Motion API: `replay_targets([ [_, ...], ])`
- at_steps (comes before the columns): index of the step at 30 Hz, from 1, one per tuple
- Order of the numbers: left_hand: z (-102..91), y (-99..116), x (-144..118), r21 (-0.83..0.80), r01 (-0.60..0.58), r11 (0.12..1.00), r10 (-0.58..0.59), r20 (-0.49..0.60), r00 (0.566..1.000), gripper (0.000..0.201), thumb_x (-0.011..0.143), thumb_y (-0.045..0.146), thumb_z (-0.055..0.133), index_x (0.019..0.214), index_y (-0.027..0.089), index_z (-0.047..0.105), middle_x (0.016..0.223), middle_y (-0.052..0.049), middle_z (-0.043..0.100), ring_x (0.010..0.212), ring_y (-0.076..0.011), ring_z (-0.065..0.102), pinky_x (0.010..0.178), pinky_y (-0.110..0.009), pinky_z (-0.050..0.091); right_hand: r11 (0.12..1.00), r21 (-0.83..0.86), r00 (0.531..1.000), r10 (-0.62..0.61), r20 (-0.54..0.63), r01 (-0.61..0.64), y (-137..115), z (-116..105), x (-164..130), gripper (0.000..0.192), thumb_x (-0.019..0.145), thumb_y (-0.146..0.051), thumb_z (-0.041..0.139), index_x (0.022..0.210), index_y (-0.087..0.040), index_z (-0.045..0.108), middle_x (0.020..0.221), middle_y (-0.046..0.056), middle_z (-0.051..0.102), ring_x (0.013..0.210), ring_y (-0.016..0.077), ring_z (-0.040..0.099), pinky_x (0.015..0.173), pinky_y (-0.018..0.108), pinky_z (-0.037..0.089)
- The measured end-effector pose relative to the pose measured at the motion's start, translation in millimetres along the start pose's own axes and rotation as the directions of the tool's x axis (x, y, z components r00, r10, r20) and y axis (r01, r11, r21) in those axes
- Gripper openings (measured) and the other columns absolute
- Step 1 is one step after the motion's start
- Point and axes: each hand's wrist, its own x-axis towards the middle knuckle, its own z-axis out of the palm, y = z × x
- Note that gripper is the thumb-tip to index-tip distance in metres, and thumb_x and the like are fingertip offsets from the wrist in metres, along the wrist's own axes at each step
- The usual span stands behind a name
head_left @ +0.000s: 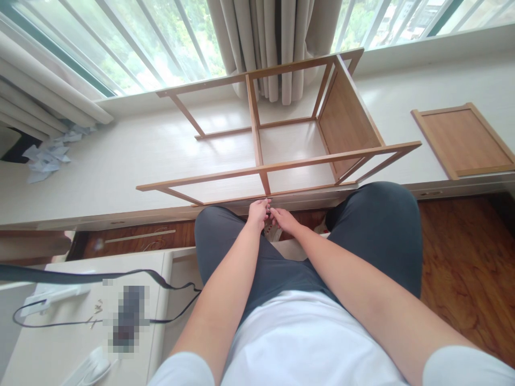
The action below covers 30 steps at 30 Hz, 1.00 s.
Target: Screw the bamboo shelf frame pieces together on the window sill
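Note:
A brown wooden frame (281,167) with open sides lies along the white window ledge; a wooden panel (349,120) fills its right part. Between my knees, just in front of the frame's near lower bar, both hands meet. The fingers of my left hand (257,214) are pinched together below the middle crosspiece (254,128). My right hand (285,221) is closed too, its fingertips almost touching the left ones. Whatever sits between the fingers is too small to make out.
A second wooden panel (466,140) lies flat on the ledge (386,102) to the right. Crumpled white paper (46,161) is at the far left. On the white side table (155,327) are a black strap, small fittings (95,310) and a blurred dark object. Curtains (277,43) hang behind.

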Motion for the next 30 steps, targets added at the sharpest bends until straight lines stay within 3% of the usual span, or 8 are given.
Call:
replay_targets([
  [14, 0.2, -3, 5, 0.056, -0.069, 0.996, 0.070, -0.022, 0.997, 0.018, 0.083, 0.028, 0.063, 0.087, 0.012, 0.071, 0.074, -0.003, 0.059, 0.054, -0.0078, 0.044, 0.046, -0.020, 0.027, 0.991, -0.078, 0.994, 0.106, 0.019, -0.105, -4, -1, -2, 0.052, 0.101, -0.054, 0.033, 0.079, -0.017, 0.062, 0.062, 0.004, 0.065, 0.055, 0.0142, 0.058, 0.059, 0.025, 0.043],
  [26, -4.6, -10, 11, 0.108, -0.173, 0.979, 0.178, -0.037, 0.983, 0.016, 0.077, 0.029, 0.070, 0.073, 0.013, 0.068, 0.067, -0.003, 0.061, 0.055, -0.0089, 0.048, 0.054, -0.022, 0.038, 0.990, -0.077, 0.992, 0.120, 0.026, -0.118, -1, 0, 0, 0.056, 0.100, -0.060, 0.034, 0.079, -0.017, 0.062, 0.061, 0.005, 0.066, 0.052, 0.0150, 0.058, 0.058, 0.026, 0.044],
  [30, -7.3, -12, 12, 0.121, -0.190, 0.974, 0.198, -0.055, 0.979, 0.015, 0.076, 0.028, 0.071, 0.077, 0.014, 0.066, 0.068, -0.004, 0.063, 0.058, -0.0106, 0.052, 0.055, -0.022, 0.040, 0.992, -0.065, 0.994, 0.109, 0.021, -0.107, -2, 2, 0, 0.056, 0.099, -0.061, 0.035, 0.075, -0.018, 0.061, 0.060, 0.004, 0.066, 0.052, 0.0156, 0.058, 0.057, 0.027, 0.043],
])
